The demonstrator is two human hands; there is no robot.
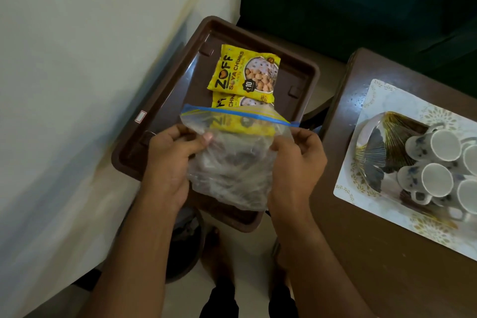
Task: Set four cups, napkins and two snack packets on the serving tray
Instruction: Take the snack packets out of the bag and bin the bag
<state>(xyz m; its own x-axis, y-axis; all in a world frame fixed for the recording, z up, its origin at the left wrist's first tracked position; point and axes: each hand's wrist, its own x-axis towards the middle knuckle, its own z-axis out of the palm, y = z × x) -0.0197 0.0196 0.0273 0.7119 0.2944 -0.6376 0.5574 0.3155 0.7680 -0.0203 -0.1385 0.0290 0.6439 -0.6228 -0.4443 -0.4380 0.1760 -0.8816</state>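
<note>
A brown serving tray (160, 100) lies in front of me with two yellow snack packets on it. One snack packet (245, 70) is in full view; the second packet (240, 102) lies just below it, partly behind a clear zip bag (232, 165). My left hand (173, 160) and my right hand (294, 162) grip the bag's two sides above the tray's near half. The bag's blue and yellow zip strip faces away from me. What is inside the bag is too blurred to name. Several white cups (438, 173) lie on their sides at the right.
The cups rest on a patterned white tray (374, 100) with a gold-patterned dish (382, 147), on a dark brown table (361, 253) at the right. A pale wall (77, 85) runs along the left. A dark green chair (348, 2) stands beyond. My feet show on the floor below.
</note>
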